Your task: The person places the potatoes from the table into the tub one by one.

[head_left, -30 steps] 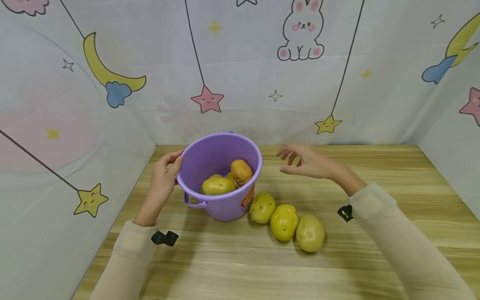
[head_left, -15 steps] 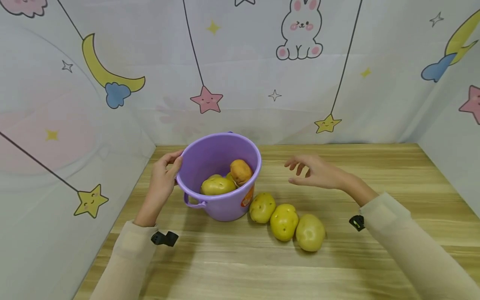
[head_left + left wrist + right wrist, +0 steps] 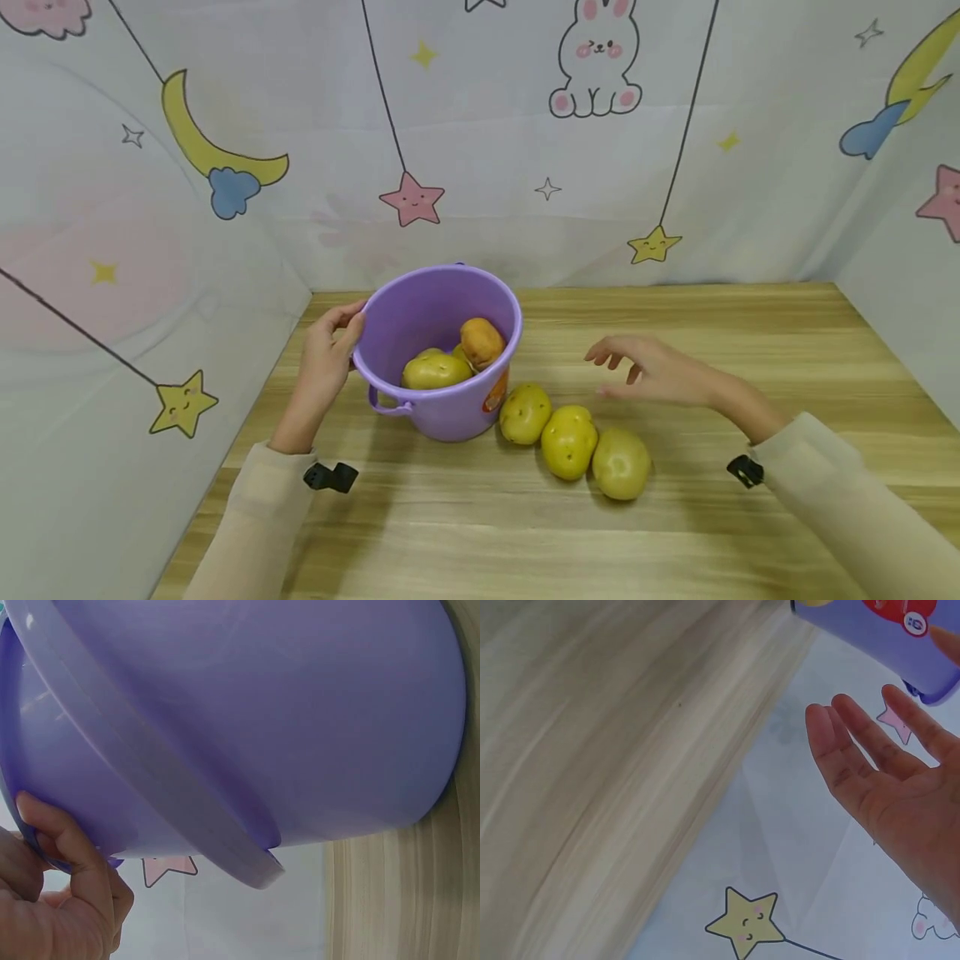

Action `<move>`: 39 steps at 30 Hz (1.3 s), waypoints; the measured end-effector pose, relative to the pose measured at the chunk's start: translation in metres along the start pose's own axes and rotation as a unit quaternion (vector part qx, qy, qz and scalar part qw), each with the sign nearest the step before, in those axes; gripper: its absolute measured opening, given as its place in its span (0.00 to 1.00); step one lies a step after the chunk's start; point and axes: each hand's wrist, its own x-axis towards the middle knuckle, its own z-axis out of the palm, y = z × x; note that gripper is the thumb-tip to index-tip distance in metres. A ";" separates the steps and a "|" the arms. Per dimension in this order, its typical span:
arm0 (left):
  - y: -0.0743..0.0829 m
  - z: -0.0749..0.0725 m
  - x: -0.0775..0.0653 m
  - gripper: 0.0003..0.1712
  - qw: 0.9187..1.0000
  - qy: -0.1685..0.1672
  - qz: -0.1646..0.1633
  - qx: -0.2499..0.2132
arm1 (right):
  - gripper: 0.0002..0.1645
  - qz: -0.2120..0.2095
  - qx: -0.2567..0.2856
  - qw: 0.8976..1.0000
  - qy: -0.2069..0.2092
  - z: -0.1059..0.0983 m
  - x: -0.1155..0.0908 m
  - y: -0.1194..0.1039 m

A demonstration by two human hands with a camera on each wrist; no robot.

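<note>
A purple bucket [image 3: 442, 410] stands on the wooden table, holding several potatoes; a yellow potato [image 3: 437, 370] and a browner potato [image 3: 482, 343] show best. My left hand [image 3: 324, 354] grips the bucket's rim at its left side, and the left wrist view shows the fingers [image 3: 79, 851] curled over that rim. To the bucket's right lie three potatoes in a slanting row: one beside the bucket [image 3: 526, 414], a bright yellow one [image 3: 569, 442] in the middle, and a paler one [image 3: 621, 464] at the end. Above and right of this row hovers my right hand [image 3: 660, 372], its fingers loosely bent around nothing.
The wooden table [image 3: 750, 533] runs back to a white cloth backdrop [image 3: 495, 217] printed with stars, moons and a rabbit. Cloth walls also flank the table on the left and right. The bucket's side handle [image 3: 390, 409] hangs at its front left.
My right hand has moved right and toward me, away from the bucket, holding nothing throughout. The left hand, the bucket and the potatoes have stayed in place.
</note>
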 end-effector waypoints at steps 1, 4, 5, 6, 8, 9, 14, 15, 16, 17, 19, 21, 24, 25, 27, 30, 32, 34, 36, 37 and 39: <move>0.000 0.000 0.000 0.26 1.000 0.001 0.000 0.000 | 0.25 0.003 -0.001 1.000 -0.002 0.001 -0.003 -0.001; 0.001 0.000 -0.002 0.25 1.000 0.006 -0.002 -0.002 | 0.28 0.005 -0.004 1.000 -0.012 0.003 -0.013 -0.003; 0.001 0.000 -0.003 0.25 1.000 0.006 -0.003 -0.003 | 0.28 0.007 -0.004 1.000 -0.014 0.004 -0.015 -0.003; 0.001 0.000 -0.003 0.25 1.000 0.004 -0.003 -0.005 | 0.29 0.008 -0.004 1.000 -0.016 0.005 -0.018 -0.004; 0.002 0.000 -0.004 0.25 1.000 0.003 -0.002 -0.006 | 0.31 0.011 -0.003 1.000 -0.019 0.007 -0.023 -0.005; 0.002 0.000 -0.003 0.26 1.000 0.003 -0.001 -0.007 | 0.31 0.010 -0.004 1.000 -0.019 0.008 -0.026 -0.006; 0.003 0.001 0.000 0.25 1.000 0.004 0.005 -0.002 | 0.32 0.004 -0.011 1.000 -0.022 0.013 -0.037 -0.009; 0.003 0.001 0.000 0.25 1.000 0.004 0.006 -0.002 | 0.32 0.004 -0.014 1.000 -0.022 0.014 -0.039 -0.010; 0.003 0.001 0.000 0.25 1.000 0.004 0.006 -0.002 | 0.33 0.007 -0.015 1.000 -0.022 0.015 -0.041 -0.011; 0.003 0.001 0.000 0.25 1.000 0.003 0.006 -0.004 | 0.34 0.010 -0.020 1.000 -0.021 0.017 -0.043 -0.011; 0.004 0.001 0.000 0.25 1.000 0.002 0.007 -0.005 | 0.34 0.012 -0.030 0.999 -0.017 0.020 -0.047 -0.013; 0.004 0.000 0.000 0.25 1.000 0.001 0.008 -0.005 | 0.34 0.015 -0.042 0.999 -0.011 0.024 -0.051 -0.014; 0.004 0.000 -0.001 0.26 1.000 -0.002 0.008 -0.004 | 0.36 0.016 -0.062 0.998 -0.002 0.032 -0.054 -0.013; 0.005 0.000 -0.001 0.26 1.000 -0.003 0.008 -0.003 | 0.38 0.017 -0.068 0.998 0.001 0.035 -0.056 -0.013; 0.005 -0.001 -0.001 0.26 1.000 -0.004 0.008 -0.003 | 0.40 0.011 -0.080 0.997 0.009 0.040 -0.058 -0.012; 0.004 -0.001 -0.002 0.26 1.000 -0.005 0.007 -0.005 | 0.42 -0.004 -0.092 0.996 0.018 0.046 -0.062 -0.010; 0.004 -0.001 -0.002 0.26 1.000 -0.005 0.008 -0.005 | 0.43 -0.014 -0.098 0.995 0.026 0.051 -0.063 -0.010; 0.003 -0.001 -0.002 0.26 1.000 -0.005 0.009 -0.003 | 0.44 -0.021 -0.101 0.994 0.028 0.055 -0.065 -0.009; 0.002 -0.001 -0.002 0.25 1.000 -0.005 0.009 0.000 | 0.45 -0.021 -0.102 0.994 0.030 0.058 -0.067 -0.009; 0.001 -0.001 -0.002 0.25 1.000 -0.004 0.010 0.001 | 0.45 -0.022 -0.103 0.994 0.030 0.060 -0.067 -0.009; 0.000 0.000 -0.001 0.25 1.000 -0.003 0.009 0.004 | 0.46 -0.018 -0.100 0.994 0.029 0.062 -0.068 -0.010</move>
